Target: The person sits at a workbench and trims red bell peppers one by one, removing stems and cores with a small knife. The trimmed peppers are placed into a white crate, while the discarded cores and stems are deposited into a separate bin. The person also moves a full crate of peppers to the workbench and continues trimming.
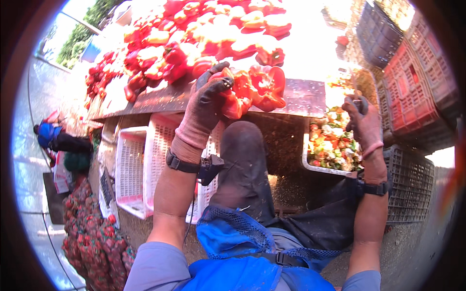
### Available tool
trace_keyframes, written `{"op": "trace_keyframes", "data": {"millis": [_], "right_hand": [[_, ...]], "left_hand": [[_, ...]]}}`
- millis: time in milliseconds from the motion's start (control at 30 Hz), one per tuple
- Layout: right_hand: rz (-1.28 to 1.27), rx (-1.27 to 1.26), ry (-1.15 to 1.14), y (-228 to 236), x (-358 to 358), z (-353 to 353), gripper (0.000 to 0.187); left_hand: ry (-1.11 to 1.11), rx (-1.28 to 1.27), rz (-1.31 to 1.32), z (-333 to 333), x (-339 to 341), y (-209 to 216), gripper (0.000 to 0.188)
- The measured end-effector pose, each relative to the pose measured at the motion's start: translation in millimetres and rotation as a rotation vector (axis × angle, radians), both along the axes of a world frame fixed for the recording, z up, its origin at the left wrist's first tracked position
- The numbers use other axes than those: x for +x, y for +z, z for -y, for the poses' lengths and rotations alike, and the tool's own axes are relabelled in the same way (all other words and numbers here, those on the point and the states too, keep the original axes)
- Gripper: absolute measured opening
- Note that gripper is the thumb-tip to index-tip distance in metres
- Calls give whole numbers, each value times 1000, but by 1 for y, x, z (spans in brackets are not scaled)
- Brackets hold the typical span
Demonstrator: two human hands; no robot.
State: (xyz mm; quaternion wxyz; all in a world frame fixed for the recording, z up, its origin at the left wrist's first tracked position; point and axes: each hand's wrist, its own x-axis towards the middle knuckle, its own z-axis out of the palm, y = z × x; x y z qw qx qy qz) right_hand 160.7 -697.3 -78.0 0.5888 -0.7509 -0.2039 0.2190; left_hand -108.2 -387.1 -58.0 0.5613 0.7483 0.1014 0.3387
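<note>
My left hand (pixel 204 106), in a dark-palmed pink glove, grips a red bell pepper (pixel 268 88) at the table's near edge. The pepper is split wide open, with its pale inside showing. Small light seeds stick to the glove's fingertips. Off to the right, my right hand (pixel 365 123), gloved the same way, is raised above a white-rimmed tub (pixel 327 170) of pepper cores and scraps (pixel 332 140). Its fingers are curled closed, and whatever lies within them is too small and glary to make out. Both wrists wear dark straps.
Many red peppers (pixel 174 58) cover the sunlit table (pixel 303 94). White crates (pixel 132 169) stand below left. Red crates (pixel 407 89) and dark crates (pixel 410 184) stand on the right. Filled net sacks (pixel 94 237) lie lower left. Another person (pixel 56 137) is at far left.
</note>
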Motion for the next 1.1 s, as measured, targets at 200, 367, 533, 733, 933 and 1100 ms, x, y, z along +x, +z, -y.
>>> {"op": "trace_keyframes", "data": {"millis": [200, 367, 533, 733, 933, 1100], "right_hand": [[71, -88, 126, 9, -24, -6, 35], [149, -105, 209, 7, -36, -17, 34], [243, -165, 285, -4, -39, -31, 34], [261, -256, 311, -14, -42, -41, 37], [293, -326, 350, -12, -46, -40, 40], [318, -344, 364, -15, -45, -42, 39]], "left_hand": [[497, 621, -260, -45, -158, -4, 49], [889, -86, -209, -63, -230, -35, 76], [960, 507, -625, -79, -249, -105, 93], [754, 236, -954, -65, -236, -175, 81], [755, 148, -619, -92, -183, -145, 69], [643, 678, -634, -107, -98, -87, 80]]}}
